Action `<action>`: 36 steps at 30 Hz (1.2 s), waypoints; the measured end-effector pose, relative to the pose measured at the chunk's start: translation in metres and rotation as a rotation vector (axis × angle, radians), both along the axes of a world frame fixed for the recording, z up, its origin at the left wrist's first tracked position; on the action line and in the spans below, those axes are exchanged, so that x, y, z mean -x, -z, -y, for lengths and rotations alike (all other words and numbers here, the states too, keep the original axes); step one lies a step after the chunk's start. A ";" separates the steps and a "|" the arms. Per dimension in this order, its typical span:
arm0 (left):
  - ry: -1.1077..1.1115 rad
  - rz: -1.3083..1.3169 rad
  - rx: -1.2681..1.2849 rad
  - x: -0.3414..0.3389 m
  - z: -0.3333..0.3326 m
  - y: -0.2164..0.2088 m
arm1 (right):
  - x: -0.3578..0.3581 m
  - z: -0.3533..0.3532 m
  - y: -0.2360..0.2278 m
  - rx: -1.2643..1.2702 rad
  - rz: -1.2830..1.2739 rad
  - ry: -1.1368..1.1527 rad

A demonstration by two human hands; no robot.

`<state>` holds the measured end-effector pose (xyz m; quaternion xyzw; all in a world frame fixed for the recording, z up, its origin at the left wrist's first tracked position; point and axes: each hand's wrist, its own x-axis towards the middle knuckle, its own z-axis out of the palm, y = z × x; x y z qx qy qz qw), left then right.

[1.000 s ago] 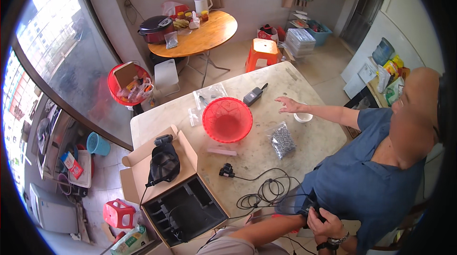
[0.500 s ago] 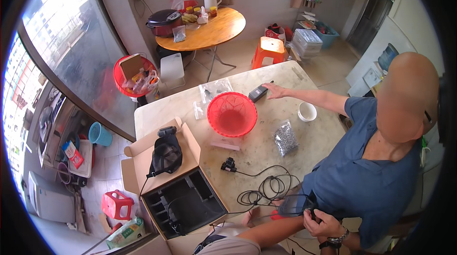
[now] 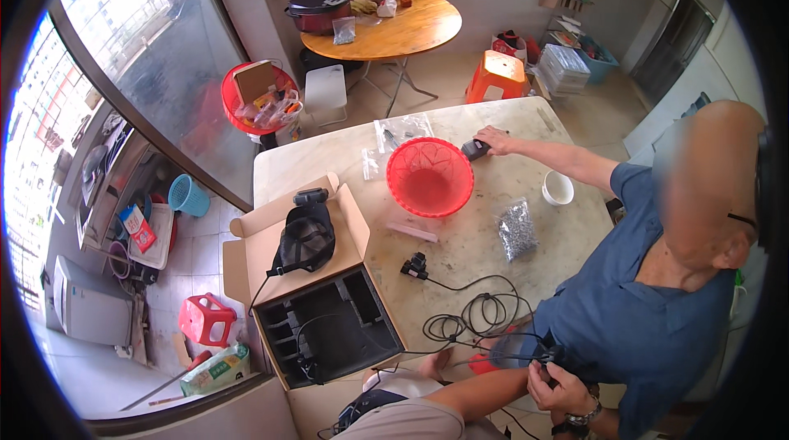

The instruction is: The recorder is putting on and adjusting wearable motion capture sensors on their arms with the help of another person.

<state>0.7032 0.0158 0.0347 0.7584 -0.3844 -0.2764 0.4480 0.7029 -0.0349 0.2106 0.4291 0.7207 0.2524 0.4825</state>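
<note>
My left forearm (image 3: 489,393) comes from a grey sleeve at the lower edge and reaches right. Its hand is mostly hidden by a co-worker's left hand (image 3: 560,393), which wears a metal watch. Under that wrist is a dark-strapped wrist (image 3: 570,427), apparently my right; its fingers do not show. A small black device (image 3: 555,354) with a cable is just above these hands. The long black cable (image 3: 468,321) lies in loops on the marble-look table (image 3: 362,144). Across the table, the co-worker's right hand (image 3: 493,140) grips a black box-shaped device (image 3: 475,150).
A red plastic basket (image 3: 430,179), a bag of small metal parts (image 3: 516,229) and a white bowl (image 3: 558,188) stand on the table. A black plug-like piece (image 3: 415,266) ends the cable. At left, an open carton (image 3: 362,234) holds black foam (image 3: 362,333) and a black cap (image 3: 306,234).
The view has shifted, moving the scene to the right. The co-worker's right hand, formerly spread beside the black box-shaped device, has closed onto it. Near my forearm little else has changed.
</note>
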 end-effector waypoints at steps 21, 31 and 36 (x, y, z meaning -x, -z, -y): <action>0.040 0.098 0.051 0.005 -0.010 -0.015 | -0.001 0.005 -0.001 -0.061 0.082 0.092; 0.071 0.146 0.076 0.008 -0.011 -0.025 | -0.005 0.006 -0.008 -0.061 0.069 0.109; 0.084 0.160 0.094 0.014 -0.017 -0.030 | -0.001 0.009 -0.007 -0.075 0.059 0.116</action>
